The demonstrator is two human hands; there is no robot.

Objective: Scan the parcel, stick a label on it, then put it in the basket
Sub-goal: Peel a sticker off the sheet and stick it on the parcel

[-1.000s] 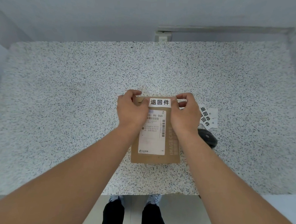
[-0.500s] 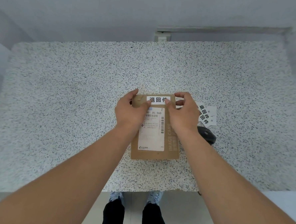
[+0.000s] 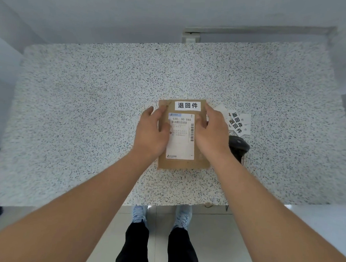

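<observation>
A flat brown cardboard parcel (image 3: pixel 183 164) lies on the speckled table (image 3: pixel 88 105), near its front edge. A white label with black characters (image 3: pixel 187 105) is stuck flat across the parcel's top end, above a printed shipping label (image 3: pixel 181 137). My left hand (image 3: pixel 151 131) rests palm down on the parcel's left side, fingers spread. My right hand (image 3: pixel 211 131) lies on its right side, fingers loosely spread over the cardboard. Neither hand touches the white label. No basket is in view.
A small pile of spare white labels (image 3: pixel 238 122) lies just right of the parcel. A black handheld scanner (image 3: pixel 239 146) sits behind my right wrist. A wall socket (image 3: pixel 191 38) is behind the table's far edge. My legs and shoes (image 3: pixel 158 231) stand below the front edge.
Both hands held the white label by its ends over the parcel's top, pressed it down, then let go and slid back toward me. The label now stays stuck on the parcel.
</observation>
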